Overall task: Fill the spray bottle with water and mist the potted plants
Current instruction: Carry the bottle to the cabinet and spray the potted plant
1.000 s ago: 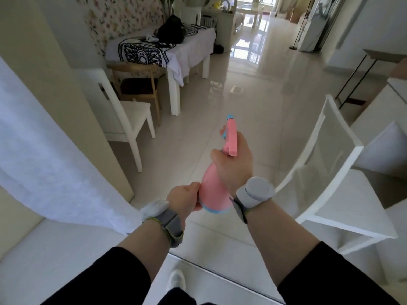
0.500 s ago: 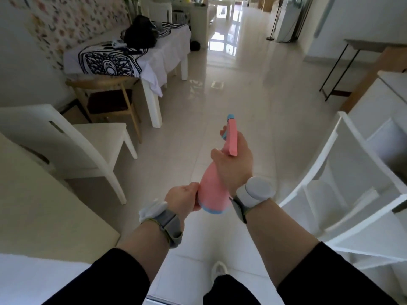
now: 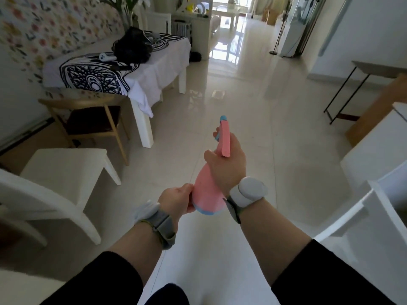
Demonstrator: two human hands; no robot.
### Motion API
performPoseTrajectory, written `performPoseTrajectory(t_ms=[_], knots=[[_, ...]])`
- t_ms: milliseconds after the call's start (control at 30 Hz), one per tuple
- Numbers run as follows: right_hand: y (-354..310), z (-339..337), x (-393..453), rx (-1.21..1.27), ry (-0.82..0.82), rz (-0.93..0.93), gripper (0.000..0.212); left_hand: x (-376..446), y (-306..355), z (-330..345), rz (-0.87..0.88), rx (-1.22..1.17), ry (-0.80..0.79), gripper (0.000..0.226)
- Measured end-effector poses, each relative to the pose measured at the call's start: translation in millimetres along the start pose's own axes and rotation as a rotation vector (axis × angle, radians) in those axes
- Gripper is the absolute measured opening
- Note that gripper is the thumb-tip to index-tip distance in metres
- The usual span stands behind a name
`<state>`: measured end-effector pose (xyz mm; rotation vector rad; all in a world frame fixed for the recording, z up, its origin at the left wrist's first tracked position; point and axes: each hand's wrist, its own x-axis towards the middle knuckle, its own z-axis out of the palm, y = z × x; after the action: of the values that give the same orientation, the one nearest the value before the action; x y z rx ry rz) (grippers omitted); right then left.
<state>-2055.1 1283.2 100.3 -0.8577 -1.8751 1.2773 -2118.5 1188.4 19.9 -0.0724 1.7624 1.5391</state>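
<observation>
You've got the pink spray bottle [image 3: 208, 190] in both hands, held out in front of you over the glossy tiled floor [image 3: 253, 133], nozzle end pointing away and up. Your right hand [image 3: 229, 166] is wrapped around the neck just under the pink sprayer head [image 3: 225, 137], thumb on the left side, fingers curled round to the far side; a fingertip shows by the blue trigger part. Your left hand [image 3: 178, 200] grips the lower body at its left edge, near the blue base rim, fingers curled on it. Can't tell whether there's water inside: the body is opaque.

Both wrists carry strapped bands: a white puck on the right wristband [image 3: 248, 191], a grey strap on the left wristband [image 3: 161, 225]. Black sleeves are pushed up the forearms.

Around you:
- White chair [image 3: 61, 172] near left, a wooden chair [image 3: 88, 119] beyond it, tucked at the table end.
- Table [image 3: 163, 60] with white cloth and a black-and-white patterned runner, a black bag [image 3: 132, 48] on top, a small white controller [image 3: 105, 56] just beside the bag.
- Leafy plant [image 3: 123, 7] behind the table, against the floral wall; its pot is hidden.
- White furniture [image 3: 374, 216] at right edge, black-legged side table [image 3: 363, 69] further back.
</observation>
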Motion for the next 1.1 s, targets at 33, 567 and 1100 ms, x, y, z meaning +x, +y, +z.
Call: performPoseTrajectory(t_ms=[33, 567, 1100], knots=[[2.4, 5.0, 16.0, 0.001, -0.004, 0.001, 0.047, 13.6, 8.8, 3.7, 0.0, 0.003, 0.003, 0.025], [20.6, 126.3, 299.8, -0.008, 0.108, -0.004, 0.051, 263.3, 202.7, 33.3, 0.044, 0.093, -0.066, 0.027], [71.9, 167.8, 607.6, -0.057, 0.061, -0.058, 0.051, 501.8, 363.4, 149.2, 0.023, 0.093, -0.05, 0.023]])
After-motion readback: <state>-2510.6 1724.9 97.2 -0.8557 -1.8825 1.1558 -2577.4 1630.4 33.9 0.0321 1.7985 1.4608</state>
